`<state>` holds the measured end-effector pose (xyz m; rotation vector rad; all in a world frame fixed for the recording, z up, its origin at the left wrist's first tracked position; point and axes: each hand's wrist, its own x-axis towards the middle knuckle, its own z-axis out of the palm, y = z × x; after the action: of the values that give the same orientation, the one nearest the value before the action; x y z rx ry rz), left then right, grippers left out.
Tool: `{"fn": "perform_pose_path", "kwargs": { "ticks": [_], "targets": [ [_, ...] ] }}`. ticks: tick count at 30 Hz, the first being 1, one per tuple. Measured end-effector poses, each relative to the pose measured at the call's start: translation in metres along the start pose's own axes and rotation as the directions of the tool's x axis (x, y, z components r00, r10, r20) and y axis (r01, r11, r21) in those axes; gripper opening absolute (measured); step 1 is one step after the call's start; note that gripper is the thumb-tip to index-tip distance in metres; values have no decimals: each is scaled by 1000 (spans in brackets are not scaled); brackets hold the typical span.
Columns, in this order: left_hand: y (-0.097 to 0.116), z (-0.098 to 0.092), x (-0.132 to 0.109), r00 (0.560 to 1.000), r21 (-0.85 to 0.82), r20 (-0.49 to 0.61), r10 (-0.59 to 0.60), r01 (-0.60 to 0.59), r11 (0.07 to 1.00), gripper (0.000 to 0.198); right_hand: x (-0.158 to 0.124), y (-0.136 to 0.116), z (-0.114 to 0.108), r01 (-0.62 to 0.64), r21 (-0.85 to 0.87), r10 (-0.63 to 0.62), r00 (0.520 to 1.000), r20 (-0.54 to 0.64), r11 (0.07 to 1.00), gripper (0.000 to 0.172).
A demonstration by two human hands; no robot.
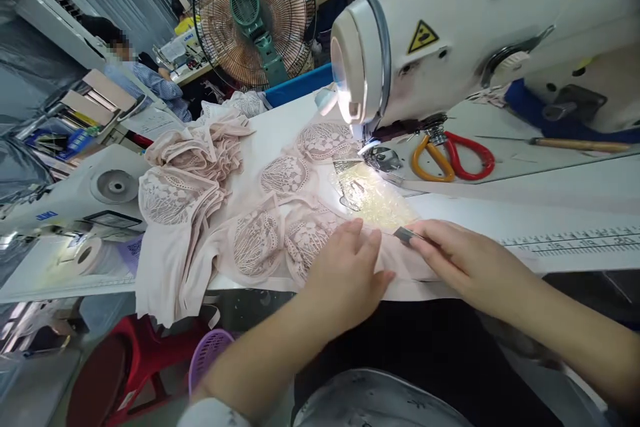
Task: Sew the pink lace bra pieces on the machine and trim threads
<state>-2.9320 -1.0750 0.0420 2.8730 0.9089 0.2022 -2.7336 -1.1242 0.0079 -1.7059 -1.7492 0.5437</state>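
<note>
My left hand (347, 267) lies with fingers spread on a pale pink lace bra (257, 240), pressing its band against the white table. Between the thumb and fingers of my right hand (455, 257) is a small grey metal blade, which looks like thread snips (405, 235). Its tip points left and touches or hovers just over the bra's fabric; I cannot tell which. Behind my hands, another lace cup piece (325, 139) reaches up to the lit needle area of the sewing machine (373, 73). My right palm hides the handle.
Left of the bra, a stack of similar bras (173, 197) hangs over the table edge. Scissors with orange and red handles (470, 157) and a wooden-handled tool (575, 144) lie by the machine. A fan (255, 13) stands behind; a co-worker (150, 83) sits at the back left.
</note>
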Motion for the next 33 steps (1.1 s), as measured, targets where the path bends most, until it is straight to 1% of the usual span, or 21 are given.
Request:
{"fn": "perform_pose_path", "kwargs": {
  "ticks": [1,2,3,4,6,9,13,17,23,29,33],
  "targets": [
    [6,13,0,997,15,-32,-66,66,998,58,5,1,-1,22,-44,-23,1000,-17,999,29],
    [10,24,0,992,38,-62,-111,114,993,59,9,2,-2,46,-94,-49,998,-30,994,28],
    [11,33,0,988,59,-73,-133,138,989,60,13,3,-1,70,-148,-77,996,-39,987,28],
    [11,39,0,986,78,-81,-142,149,986,60,17,3,0,90,-200,-99,994,-38,976,28],
    [8,45,-1,989,102,-84,-125,133,986,61,24,2,5,124,-288,-133,991,-11,950,29],
    [3,43,-2,990,125,-100,-104,116,985,62,30,-2,14,163,-377,-170,985,16,912,29],
    [2,42,-2,988,147,-133,-78,98,984,57,34,-8,21,197,-406,-207,978,20,892,25],
    [1,45,-1,985,146,-167,-51,76,986,55,34,-9,21,222,-416,-230,973,32,882,27],
    [0,44,0,987,144,-157,-46,69,987,56,37,-8,20,258,-422,-256,965,62,869,27],
    [1,41,1,989,144,-135,-53,72,987,55,38,-3,22,335,-409,-377,926,-23,849,32],
    [1,39,2,989,148,-142,-45,66,987,55,38,1,24,342,-415,-396,917,-49,843,32]
  ]
}}
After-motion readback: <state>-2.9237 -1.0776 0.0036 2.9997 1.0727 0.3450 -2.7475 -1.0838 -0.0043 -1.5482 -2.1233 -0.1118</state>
